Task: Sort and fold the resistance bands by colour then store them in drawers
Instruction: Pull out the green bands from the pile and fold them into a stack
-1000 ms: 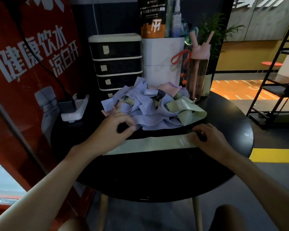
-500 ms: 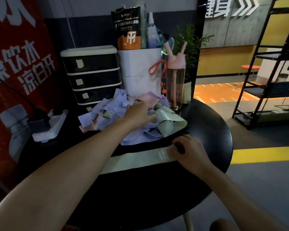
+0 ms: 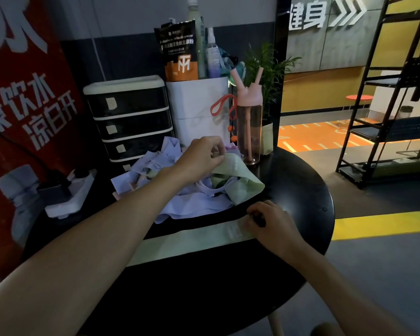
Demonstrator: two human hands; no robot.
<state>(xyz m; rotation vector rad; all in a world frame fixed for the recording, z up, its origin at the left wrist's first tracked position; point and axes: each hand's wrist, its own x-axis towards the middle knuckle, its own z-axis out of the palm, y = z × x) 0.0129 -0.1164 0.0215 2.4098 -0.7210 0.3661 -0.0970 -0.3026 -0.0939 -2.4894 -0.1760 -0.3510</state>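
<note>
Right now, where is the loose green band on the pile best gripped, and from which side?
By its raised upper edge, pinched from above and the left, where the left hand meets the loose green band. That edge stands free, while its lower folds look tangled with the lilac bands.

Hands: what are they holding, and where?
Left hand pinches top edge of crumpled pale-green elastic band; right hand holds right end of flat pale-green band.

Light: dim over the black table [image 3: 301, 190]; the orange floor [image 3: 308, 139] behind was brightest.
Glare: a faint sheen lay along the table's right rim.
Edges: wide-angle distortion bent the shelf rack [image 3: 398, 133].
</note>
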